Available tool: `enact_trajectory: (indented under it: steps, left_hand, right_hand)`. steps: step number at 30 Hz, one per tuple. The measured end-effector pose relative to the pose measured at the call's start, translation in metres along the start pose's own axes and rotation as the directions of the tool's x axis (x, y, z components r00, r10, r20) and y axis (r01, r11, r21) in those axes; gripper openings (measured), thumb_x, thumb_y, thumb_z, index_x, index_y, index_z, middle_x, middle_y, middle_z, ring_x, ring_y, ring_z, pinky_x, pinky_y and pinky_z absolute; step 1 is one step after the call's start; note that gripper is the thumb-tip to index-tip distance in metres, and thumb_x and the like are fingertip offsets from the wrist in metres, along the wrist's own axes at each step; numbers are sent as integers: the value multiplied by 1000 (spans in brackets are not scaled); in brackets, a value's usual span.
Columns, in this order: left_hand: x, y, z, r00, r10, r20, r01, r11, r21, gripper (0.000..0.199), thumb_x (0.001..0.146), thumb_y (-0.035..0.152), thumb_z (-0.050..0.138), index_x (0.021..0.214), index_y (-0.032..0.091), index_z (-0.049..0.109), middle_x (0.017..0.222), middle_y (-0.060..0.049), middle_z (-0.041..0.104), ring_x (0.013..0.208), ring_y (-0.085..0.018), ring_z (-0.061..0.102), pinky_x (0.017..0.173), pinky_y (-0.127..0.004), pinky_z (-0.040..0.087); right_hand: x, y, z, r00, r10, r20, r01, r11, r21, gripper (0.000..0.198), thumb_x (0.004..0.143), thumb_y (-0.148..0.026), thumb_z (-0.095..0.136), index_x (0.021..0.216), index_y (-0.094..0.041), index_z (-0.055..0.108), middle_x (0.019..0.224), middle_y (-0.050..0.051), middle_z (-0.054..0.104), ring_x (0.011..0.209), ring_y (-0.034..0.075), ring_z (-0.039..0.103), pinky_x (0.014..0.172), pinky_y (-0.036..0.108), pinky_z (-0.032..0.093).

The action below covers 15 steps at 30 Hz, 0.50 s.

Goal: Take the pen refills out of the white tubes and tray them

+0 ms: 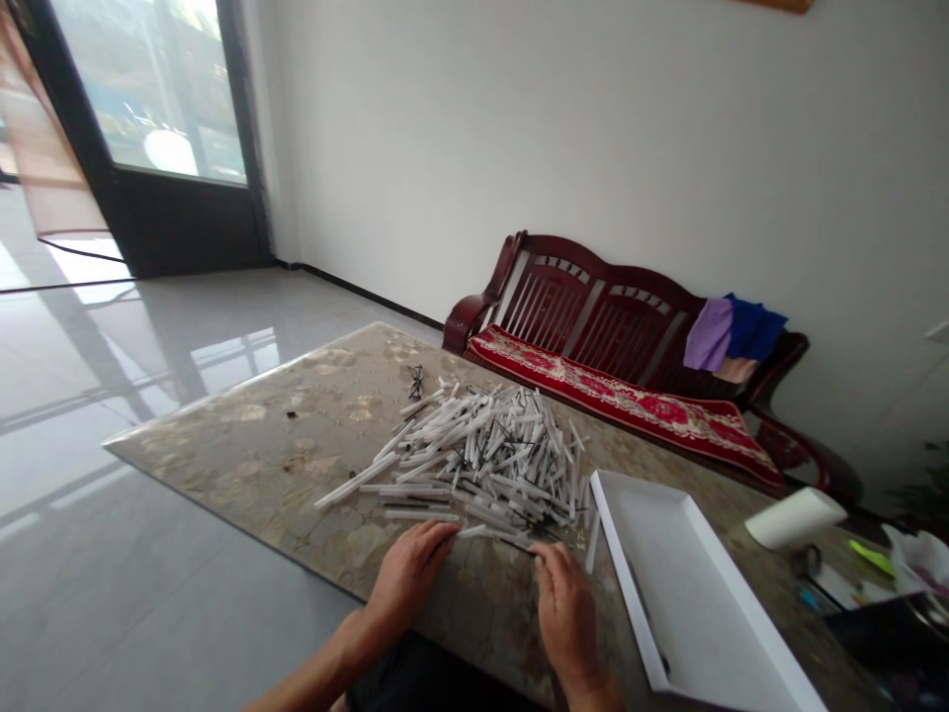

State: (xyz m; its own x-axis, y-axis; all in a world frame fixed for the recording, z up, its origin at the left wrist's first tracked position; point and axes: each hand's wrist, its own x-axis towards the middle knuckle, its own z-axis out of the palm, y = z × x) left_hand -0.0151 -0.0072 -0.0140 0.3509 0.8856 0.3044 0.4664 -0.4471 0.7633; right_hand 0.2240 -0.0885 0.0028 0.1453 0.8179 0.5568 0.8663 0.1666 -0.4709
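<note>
My left hand (419, 564) pinches one end of a slim white tube (481, 532) at the table's near side. A thin black stick (517, 542) lines up with the tube's other end, and the fingers of my right hand (564, 603) are closed on it. Whether the stick sits inside the tube is too small to tell. Just beyond both hands lies a big loose heap of white tubes (474, 445), with dark sticks showing among them. To the right of my right hand stands a shallow white box (619, 564), a dark thin stick along its inner left side.
The patterned table (244, 465) carries a small bundle of black ties or wires (416, 382) behind the heap. On the right are a white roll (793, 518) and a dark container (890, 633). A wooden bench (585, 272) with a red cushion (615, 391) stands behind the table.
</note>
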Motion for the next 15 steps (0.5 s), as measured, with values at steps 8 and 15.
enact_trajectory:
  steps: [8,15]
  left_hand:
    - [0,2,-2,999,17,43,-19,999,48,27,92,27,50,103,25,75,93,-4,76,90,-23,70,82,-32,55]
    - [-1,1,-3,993,72,98,-85,988,127,27,93,24,51,105,25,75,89,-5,74,85,-24,69,78,-32,55]
  right_hand:
    - [1,-10,-5,999,-50,19,52,994,-96,24,101,-25,39,102,-25,64,88,3,64,85,19,63,78,31,49]
    - [12,-11,-13,979,-180,100,198,954,-227,26,101,-17,38,99,-24,63,82,3,61,80,20,59,73,32,46]
